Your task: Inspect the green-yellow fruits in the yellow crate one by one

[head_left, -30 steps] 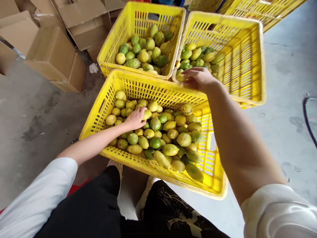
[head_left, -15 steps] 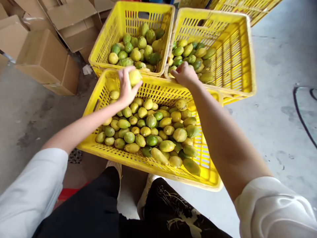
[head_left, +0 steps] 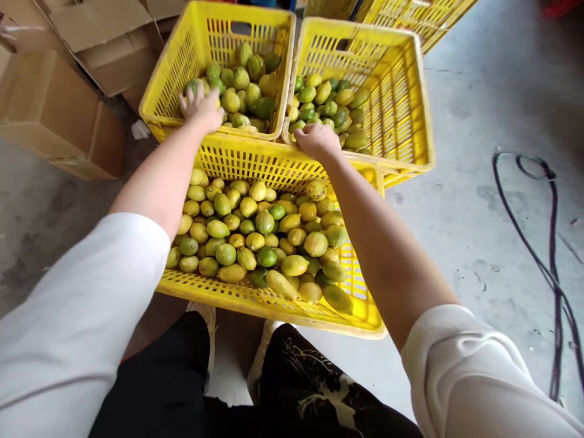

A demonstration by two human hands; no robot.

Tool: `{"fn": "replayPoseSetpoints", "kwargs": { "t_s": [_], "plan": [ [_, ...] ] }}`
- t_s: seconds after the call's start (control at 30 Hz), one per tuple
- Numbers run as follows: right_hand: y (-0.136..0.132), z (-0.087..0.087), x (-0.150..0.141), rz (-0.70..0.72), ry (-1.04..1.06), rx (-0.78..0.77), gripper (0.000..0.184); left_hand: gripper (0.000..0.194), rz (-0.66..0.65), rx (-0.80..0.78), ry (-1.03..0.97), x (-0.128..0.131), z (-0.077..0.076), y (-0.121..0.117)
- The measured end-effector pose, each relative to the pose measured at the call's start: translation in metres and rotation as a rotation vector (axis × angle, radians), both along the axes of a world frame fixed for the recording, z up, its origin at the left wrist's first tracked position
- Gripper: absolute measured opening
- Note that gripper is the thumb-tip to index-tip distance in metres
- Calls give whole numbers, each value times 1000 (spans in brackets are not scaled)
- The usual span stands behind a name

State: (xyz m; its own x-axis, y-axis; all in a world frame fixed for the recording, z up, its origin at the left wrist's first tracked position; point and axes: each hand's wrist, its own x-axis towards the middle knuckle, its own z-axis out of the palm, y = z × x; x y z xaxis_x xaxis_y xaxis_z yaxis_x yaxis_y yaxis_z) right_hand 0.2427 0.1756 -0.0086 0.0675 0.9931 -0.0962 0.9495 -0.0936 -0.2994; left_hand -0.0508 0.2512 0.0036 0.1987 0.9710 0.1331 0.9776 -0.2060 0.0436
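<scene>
Three yellow plastic crates hold green and yellow citrus fruits. The near crate [head_left: 274, 307] lies in front of my knees, full of fruits [head_left: 264, 231]. My left hand [head_left: 201, 106] reaches into the far-left crate [head_left: 155, 91], fingers spread over the fruits [head_left: 246, 91] at its near-left corner. My right hand [head_left: 316, 139] hovers at the near rim of the far-right crate [head_left: 420, 121], fingers curled downward. Whatever it holds is hidden under the fingers. More fruits [head_left: 328, 103] lie in that crate's left half.
Cardboard boxes [head_left: 50, 103] are stacked at the left on the concrete floor. Another yellow crate [head_left: 410, 18] stands behind at the top. A black cable [head_left: 542, 243] snakes over the floor at the right. My legs in black trousers [head_left: 182, 377] are below the near crate.
My left hand lifted a yellow fruit out of the near crate and carried it forward into the far-left crate. My right hand stayed curled at the far-right crate's near rim.
</scene>
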Motion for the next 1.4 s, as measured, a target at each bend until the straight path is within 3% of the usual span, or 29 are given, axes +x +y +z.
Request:
{"fn": "replayPoseSetpoints", "kwargs": {
  "t_s": [0.03, 0.1, 0.2, 0.37, 0.47, 0.63, 0.87, 0.93, 1.03, 1.13, 1.2, 1.3, 1.37, 1.4],
  "plan": [
    [2, -3, 1, 8, 1, 2, 45, 50, 180, -103, -25, 2, -3, -10],
    [7, -7, 3, 35, -5, -11, 44, 63, 350, -207, -68, 6, -3, -28],
    [12, -9, 5, 58, -9, -41, 43, 67, 361, -260, -109, 12, 3, -43],
    [4, -3, 3, 62, -16, -34, 45, 60, 413, -186, -187, 16, 6, -58],
    [-8, 1, 0, 94, -51, 5, 52, 57, 360, -130, -189, 14, 4, -75],
    [-37, 6, -5, 136, -101, 69, 58, 51, 158, -94, -49, 4, 2, -98],
    [-65, 1, -15, 114, 16, 172, 50, 48, 146, 11, -92, 3, -14, -106],
    [-69, 0, -17, 116, 44, 193, 48, 55, 83, 35, -147, 1, -18, -111],
    [-78, -3, -20, 120, -3, 200, 48, 84, -23, -17, -127, -4, -17, -120],
    [-91, -7, -25, 121, -95, 254, 51, 81, -6, -38, -97, -8, -14, -131],
    [-99, -11, -27, 219, -146, 285, 54, 80, 38, -24, -115, -10, -16, -141],
    [-105, -15, -32, 690, -192, 139, 61, 87, 28, -27, -155, -14, -32, -162],
    [-104, -16, -40, 977, -215, 0, 60, 85, -91, -61, -195, -15, -50, -179],
    [-103, -17, -47, 1034, -230, -40, 60, 82, -193, -132, -185, -15, -60, -187]
  ]
}}
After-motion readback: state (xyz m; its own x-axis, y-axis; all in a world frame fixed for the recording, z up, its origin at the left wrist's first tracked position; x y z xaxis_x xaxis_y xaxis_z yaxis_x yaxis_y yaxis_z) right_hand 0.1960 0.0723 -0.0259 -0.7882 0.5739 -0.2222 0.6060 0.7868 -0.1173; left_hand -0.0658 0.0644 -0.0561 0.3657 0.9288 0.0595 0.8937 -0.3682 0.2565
